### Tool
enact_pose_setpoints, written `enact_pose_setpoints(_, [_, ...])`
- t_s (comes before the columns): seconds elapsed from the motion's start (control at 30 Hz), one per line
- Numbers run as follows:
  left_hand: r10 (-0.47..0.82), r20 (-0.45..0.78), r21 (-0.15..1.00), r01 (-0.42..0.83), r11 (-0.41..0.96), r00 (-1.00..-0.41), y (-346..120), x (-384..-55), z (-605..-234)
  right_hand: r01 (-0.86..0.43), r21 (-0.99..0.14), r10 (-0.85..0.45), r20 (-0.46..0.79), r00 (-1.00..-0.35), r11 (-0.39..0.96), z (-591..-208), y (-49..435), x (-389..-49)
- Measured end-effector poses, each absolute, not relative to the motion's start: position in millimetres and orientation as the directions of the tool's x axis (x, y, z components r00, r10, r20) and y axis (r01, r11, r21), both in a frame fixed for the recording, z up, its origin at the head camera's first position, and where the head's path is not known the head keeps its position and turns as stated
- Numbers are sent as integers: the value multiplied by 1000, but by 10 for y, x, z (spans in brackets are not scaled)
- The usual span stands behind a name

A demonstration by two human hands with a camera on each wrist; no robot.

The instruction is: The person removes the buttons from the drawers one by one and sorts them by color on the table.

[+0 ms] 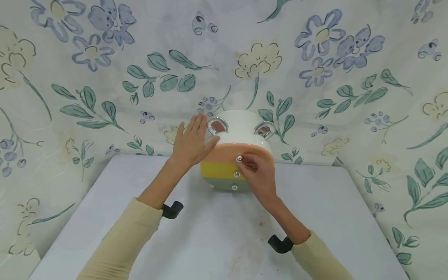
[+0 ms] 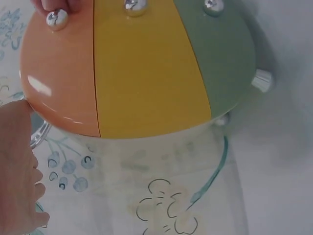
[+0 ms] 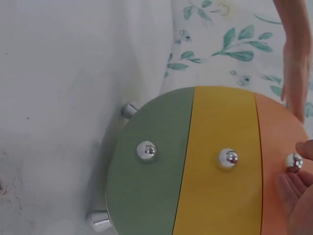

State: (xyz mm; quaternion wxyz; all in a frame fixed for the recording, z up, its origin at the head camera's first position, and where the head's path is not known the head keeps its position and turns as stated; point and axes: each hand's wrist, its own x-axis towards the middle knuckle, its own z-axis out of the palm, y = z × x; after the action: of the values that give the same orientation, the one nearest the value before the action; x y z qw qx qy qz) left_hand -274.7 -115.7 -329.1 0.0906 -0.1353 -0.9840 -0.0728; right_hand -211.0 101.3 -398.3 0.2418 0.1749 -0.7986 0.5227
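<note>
A small rounded drawer box [image 1: 241, 126] with a white body stands at the back of the table. Its front has an orange drawer [image 1: 224, 151], a yellow drawer [image 2: 146, 78] and a green drawer [image 3: 151, 186], each with a round silver knob. At the orange drawer, my right hand [image 1: 260, 177] pinches the top knob [image 3: 294, 162] between thumb and fingers. My left hand [image 1: 190, 142] lies against the box's upper left side, fingers straight, its thumb at the orange top edge. All drawers look flush in the wrist views.
Two chrome rings [image 1: 265, 130] stick up from the box's top, and silver feet [image 3: 100, 221] hold it off the white table [image 1: 210, 241]. Flower-patterned cloth [image 1: 224, 58] hangs right behind. Black curved pieces [image 1: 280, 244] protrude at both wrists.
</note>
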Motion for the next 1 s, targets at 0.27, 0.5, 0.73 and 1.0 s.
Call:
enact_pose_setpoints(0.27, [253,216,107,281,954,-943,-1149,-2734,-3289,-554,-694,8,627,-779,461,-4011,929,-2157])
enact_pose_setpoints(0.5, [257,214,109,284,953,-943,-1157,-2732,-3290,-554,-614,7,674,-739,562,-4020,893,-2181])
enact_pose_setpoints(0.73, [260,202,107,285,953,-944,-1149,-2730,-3285,-556,-599,-1,680,-733,576,-4019,893,-2105])
enact_pose_setpoints(1.0, [254,193,93,275,957,-948,-1149,-2752,-3290,-560,-584,-2,691,-722,587,-4027,902,-1918])
